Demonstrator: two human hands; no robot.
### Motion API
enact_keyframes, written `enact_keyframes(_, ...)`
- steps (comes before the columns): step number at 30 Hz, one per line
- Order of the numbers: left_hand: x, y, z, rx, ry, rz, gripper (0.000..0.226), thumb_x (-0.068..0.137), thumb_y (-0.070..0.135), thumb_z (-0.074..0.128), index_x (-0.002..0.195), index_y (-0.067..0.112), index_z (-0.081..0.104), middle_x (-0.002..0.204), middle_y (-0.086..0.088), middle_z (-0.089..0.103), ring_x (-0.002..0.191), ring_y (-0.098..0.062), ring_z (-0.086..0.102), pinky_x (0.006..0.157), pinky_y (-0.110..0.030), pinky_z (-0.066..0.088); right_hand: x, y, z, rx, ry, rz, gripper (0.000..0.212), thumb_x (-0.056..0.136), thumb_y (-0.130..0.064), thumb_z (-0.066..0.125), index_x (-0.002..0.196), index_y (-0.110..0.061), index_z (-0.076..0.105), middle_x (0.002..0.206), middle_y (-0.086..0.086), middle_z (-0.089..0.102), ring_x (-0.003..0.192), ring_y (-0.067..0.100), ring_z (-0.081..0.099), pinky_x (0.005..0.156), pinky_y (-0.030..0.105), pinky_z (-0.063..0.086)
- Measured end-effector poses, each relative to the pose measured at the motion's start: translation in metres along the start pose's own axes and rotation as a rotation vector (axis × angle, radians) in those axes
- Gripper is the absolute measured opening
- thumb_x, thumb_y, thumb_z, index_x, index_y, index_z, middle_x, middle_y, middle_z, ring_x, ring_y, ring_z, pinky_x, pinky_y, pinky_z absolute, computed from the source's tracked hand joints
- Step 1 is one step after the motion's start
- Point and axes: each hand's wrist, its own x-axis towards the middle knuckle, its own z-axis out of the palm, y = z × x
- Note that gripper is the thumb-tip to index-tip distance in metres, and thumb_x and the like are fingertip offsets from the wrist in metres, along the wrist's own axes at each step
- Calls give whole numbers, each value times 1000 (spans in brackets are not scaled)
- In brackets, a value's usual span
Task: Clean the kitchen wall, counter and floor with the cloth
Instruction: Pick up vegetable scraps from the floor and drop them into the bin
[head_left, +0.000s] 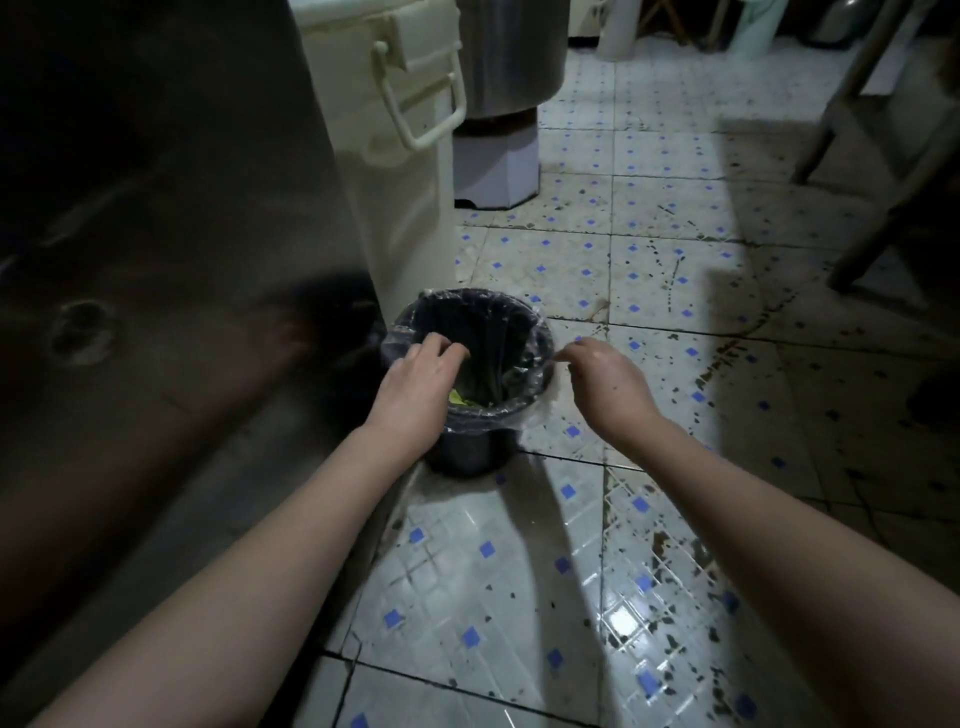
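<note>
Where the view begins at far left, a dark metal panel (156, 234), dull and smudged, with a round mark low on its face.

Cream plastic container (405, 208): tall, smooth-walled, with a looped bar handle (431, 104) on its side; it stands on the floor against the panel's right edge.

Left grip (421, 379): bare forearm, hand over the left side of the bin's mouth, fingers curled down inside it. Whether they hold anything cannot be told.

Waste bin (467, 447): small, round, dark, upright on the floor just in front of the cream container. A thin clear plastic liner (519, 322), crinkled and shiny, is folded out over its rim. A yellow-green scrap (460, 399) shows at the bottom, beside the left wrist.

Steel drum (509, 62): brushed metal, cylindrical, on a white angular stand (493, 166), behind the cream container.

Right grip (605, 379): bare forearm, hand just beside the bin's right rim, fingertips closed in a pinch on the liner's loose edge.

Floor (519, 597): glossy white square tiles, each scored into a fine grid and dotted with small blue diamonds, with dark grout lines. Black specks and streaks cover it, thickest toward the right. It lies beneath both grips; neither touches it.

Grey frame legs (883, 156): slanted bars, at upper right.
</note>
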Motion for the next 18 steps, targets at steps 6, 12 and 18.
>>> enact_keyframes(6,17,57,17,61,-11,114,56,81,-4,54,132,16,44,133,-7,44,110,-29,49,87,-38,41,-33,57,-21,-92,-35,84,41,88,6,48,121,-15,62,120,7,62,111,27,56,86,38,48)
enact_keyframes(12,32,111,39,22,-17,269,56,79,-9,52,130,14,47,129,-9,48,110,-31,51,84,-40,42,-80,109,-49,-160,-78,194,40,89,3,46,123,-15,60,123,6,60,115,26,52,91,39,47)
enact_keyframes(18,29,163,67,16,-109,398,54,81,-10,50,128,16,46,127,-9,48,108,-30,50,84,-38,40,-123,159,-70,-101,-95,326,34,84,7,50,113,-3,64,113,17,60,106,33,55,88,37,44)
